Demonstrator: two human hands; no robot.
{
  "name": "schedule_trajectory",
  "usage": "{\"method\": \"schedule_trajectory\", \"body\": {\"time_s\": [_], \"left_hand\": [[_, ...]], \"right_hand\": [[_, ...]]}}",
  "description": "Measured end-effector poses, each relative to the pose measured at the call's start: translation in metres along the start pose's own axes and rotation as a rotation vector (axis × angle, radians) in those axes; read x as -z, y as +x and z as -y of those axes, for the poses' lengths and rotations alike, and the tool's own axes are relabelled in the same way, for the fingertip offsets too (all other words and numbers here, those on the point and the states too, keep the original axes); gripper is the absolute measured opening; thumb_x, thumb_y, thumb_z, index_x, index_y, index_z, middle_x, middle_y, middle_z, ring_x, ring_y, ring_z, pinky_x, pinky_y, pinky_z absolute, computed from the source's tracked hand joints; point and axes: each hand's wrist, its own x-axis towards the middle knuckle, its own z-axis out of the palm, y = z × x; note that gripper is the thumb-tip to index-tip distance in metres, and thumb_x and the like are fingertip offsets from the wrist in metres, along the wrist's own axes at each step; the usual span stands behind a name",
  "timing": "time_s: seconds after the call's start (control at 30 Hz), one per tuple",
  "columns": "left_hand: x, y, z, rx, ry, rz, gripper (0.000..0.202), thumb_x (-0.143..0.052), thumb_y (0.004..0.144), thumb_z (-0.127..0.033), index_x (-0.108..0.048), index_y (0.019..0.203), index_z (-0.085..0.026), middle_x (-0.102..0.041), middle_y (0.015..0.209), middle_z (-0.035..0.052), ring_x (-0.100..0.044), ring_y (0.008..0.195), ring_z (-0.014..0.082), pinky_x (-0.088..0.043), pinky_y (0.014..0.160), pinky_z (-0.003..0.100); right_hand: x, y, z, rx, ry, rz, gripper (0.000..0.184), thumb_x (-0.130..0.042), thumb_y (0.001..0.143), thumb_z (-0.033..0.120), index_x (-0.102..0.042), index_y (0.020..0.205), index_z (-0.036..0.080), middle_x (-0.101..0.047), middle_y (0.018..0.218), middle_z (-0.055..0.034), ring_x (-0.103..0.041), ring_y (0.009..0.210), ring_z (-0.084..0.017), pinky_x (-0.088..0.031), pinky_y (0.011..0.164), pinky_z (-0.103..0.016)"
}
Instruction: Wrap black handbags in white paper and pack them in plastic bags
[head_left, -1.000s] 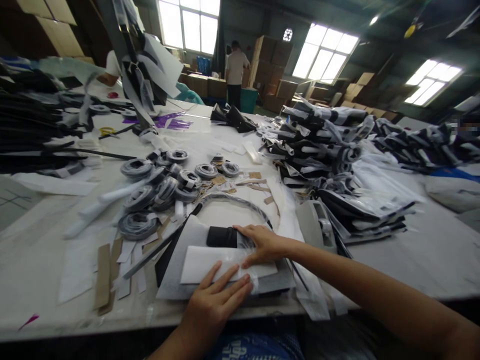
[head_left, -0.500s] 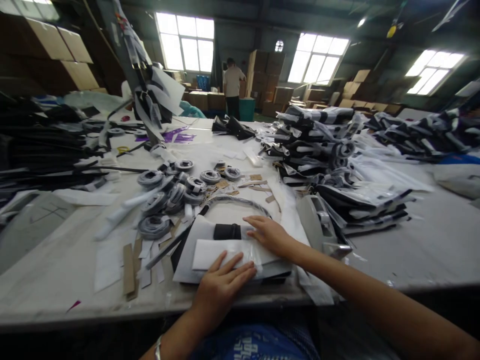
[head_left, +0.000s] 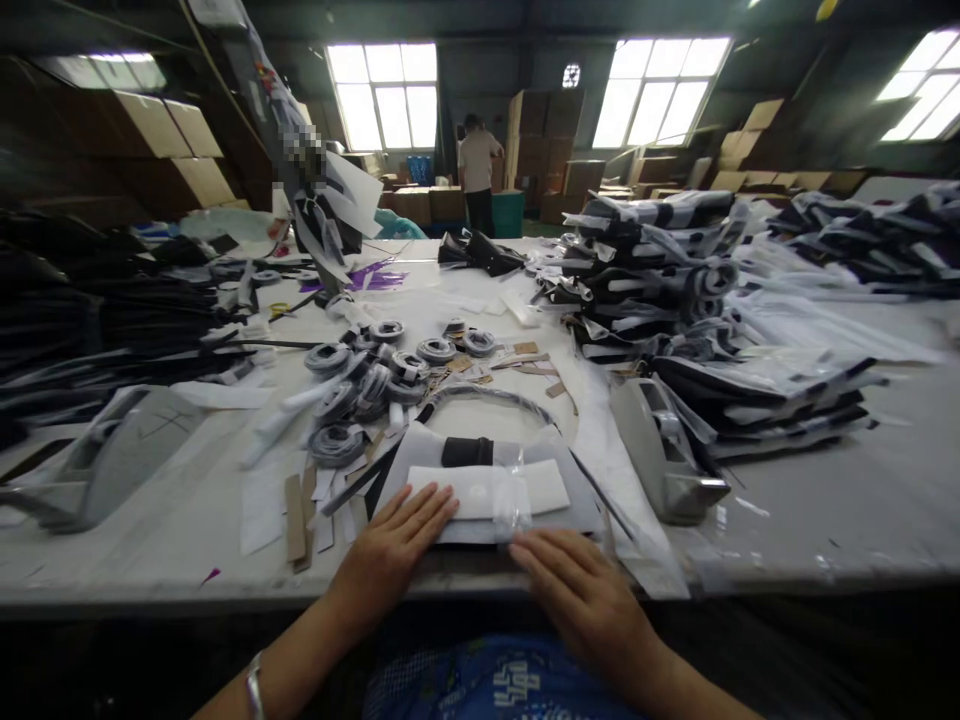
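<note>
A handbag (head_left: 427, 445) lies flat in front of me, covered by a pale grey sheet. Its wrapped handle (head_left: 495, 391) arches away from me. Across the front is a folded white packet (head_left: 469, 490), with a strip of clear tape (head_left: 513, 505) running over it down to the near edge. My left hand (head_left: 390, 550) rests flat on the packet's left end, fingers stretched out. At the tape's lower end, my right hand (head_left: 589, 590) lies with straight fingers against the bag's near edge. Neither hand is wrapped around anything.
Grey tape dispensers stand right (head_left: 660, 455) and left (head_left: 120, 460) of the bag. Rolled wrapped straps (head_left: 337, 445) and card strips (head_left: 295, 515) lie to the left. Stacked wrapped bags (head_left: 757, 410) sit at right. A person (head_left: 478, 170) stands far back.
My right hand has come down from the bag's upper right to its near edge. My left hand has shifted left along the packet. The tape now reaches the near edge.
</note>
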Motion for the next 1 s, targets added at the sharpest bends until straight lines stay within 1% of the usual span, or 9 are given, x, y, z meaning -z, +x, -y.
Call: {"method": "schedule_trajectory", "body": {"time_s": [0.1, 0.2, 0.3, 0.4, 0.53, 0.73, 0.8, 0.9, 1.0], "left_hand": [[-0.006, -0.002, -0.003, 0.034, -0.045, 0.028, 0.061, -0.034, 0.091, -0.002, -0.040, 0.149, -0.017, -0.048, 0.150, 0.0066, -0.042, 0.141, 0.0205, -0.036, 0.117, 0.043], [-0.008, -0.003, -0.006, 0.051, -0.067, 0.068, 0.062, -0.040, 0.090, -0.005, -0.037, 0.151, -0.018, -0.044, 0.153, 0.0065, -0.041, 0.141, 0.0226, -0.036, 0.116, 0.045], [-0.007, -0.003, -0.005, 0.063, -0.083, 0.087, 0.062, -0.048, 0.092, -0.014, -0.034, 0.152, -0.019, -0.043, 0.153, 0.0072, -0.043, 0.140, 0.0249, -0.038, 0.115, 0.046], [-0.005, -0.003, -0.001, 0.053, -0.099, 0.076, 0.065, -0.052, 0.091, -0.018, -0.032, 0.153, -0.018, -0.045, 0.152, 0.0084, -0.047, 0.137, 0.0255, -0.042, 0.112, 0.045], [0.000, 0.002, 0.011, 0.069, -0.078, 0.051, 0.069, -0.057, 0.091, -0.029, -0.031, 0.153, -0.016, -0.046, 0.151, 0.0112, -0.052, 0.132, 0.0272, -0.048, 0.105, 0.041], [-0.005, 0.018, 0.009, 0.287, 0.030, -0.088, 0.072, -0.054, 0.091, -0.028, -0.024, 0.155, -0.014, -0.053, 0.145, 0.0147, -0.060, 0.122, 0.0295, -0.051, 0.098, 0.040], [-0.010, 0.022, 0.004, 0.311, 0.047, -0.119, 0.070, -0.051, 0.092, -0.022, -0.022, 0.156, -0.016, -0.055, 0.144, 0.0137, -0.062, 0.120, 0.0281, -0.052, 0.098, 0.038], [-0.016, 0.027, -0.001, 0.277, 0.033, -0.133, 0.067, -0.045, 0.094, -0.017, -0.022, 0.157, -0.019, -0.053, 0.146, 0.0098, -0.062, 0.121, 0.0262, -0.052, 0.098, 0.036], [-0.017, 0.030, 0.000, 0.303, 0.012, -0.126, 0.066, -0.043, 0.094, -0.017, -0.024, 0.156, -0.021, -0.052, 0.147, 0.0074, -0.061, 0.122, 0.0261, -0.052, 0.097, 0.036]], "right_hand": [[-0.012, -0.002, 0.021, -0.386, 0.514, 0.145, 0.032, -0.057, 0.095, 0.026, -0.067, 0.125, 0.021, -0.070, 0.123, -0.0103, -0.068, 0.108, -0.024, -0.056, 0.094, -0.036], [-0.023, 0.008, 0.033, -0.857, 1.081, 0.264, 0.041, -0.068, 0.087, 0.045, -0.071, 0.118, 0.018, -0.066, 0.127, -0.0135, -0.067, 0.110, -0.029, -0.057, 0.088, -0.039], [-0.029, 0.018, 0.036, -0.991, 1.517, 0.187, 0.052, -0.080, 0.077, 0.044, -0.069, 0.120, 0.020, -0.065, 0.127, -0.0107, -0.055, 0.127, -0.028, -0.048, 0.102, -0.040], [-0.035, 0.020, 0.040, -0.991, 1.654, 0.053, 0.048, -0.087, 0.069, 0.041, -0.074, 0.112, 0.023, -0.066, 0.123, -0.0081, -0.051, 0.131, -0.028, -0.038, 0.110, -0.043], [-0.042, 0.024, 0.044, -0.817, 1.574, -0.074, 0.025, -0.086, 0.071, 0.036, -0.079, 0.091, 0.024, -0.058, 0.138, -0.0075, -0.045, 0.137, -0.029, -0.031, 0.114, -0.044], [-0.033, 0.048, 0.033, -0.510, 1.454, -0.041, 0.032, -0.080, 0.078, 0.039, -0.075, 0.108, 0.029, -0.034, 0.159, -0.0038, -0.034, 0.145, -0.028, -0.037, 0.113, -0.043], [-0.027, 0.048, 0.020, -0.463, 1.197, 0.017, 0.035, -0.077, 0.082, 0.037, -0.072, 0.116, 0.029, -0.037, 0.158, -0.0056, -0.041, 0.141, -0.028, -0.039, 0.112, -0.044], [-0.014, 0.035, -0.011, -0.375, 0.520, 0.032, 0.032, -0.065, 0.090, 0.022, -0.069, 0.122, 0.024, -0.062, 0.137, -0.0091, -0.050, 0.134, -0.027, -0.036, 0.114, -0.049], [-0.003, 0.017, -0.046, -0.388, -0.081, 0.013, 0.035, -0.061, 0.091, 0.018, -0.066, 0.126, 0.018, -0.067, 0.128, -0.0129, -0.048, 0.134, -0.034, -0.032, 0.114, -0.059]]}}
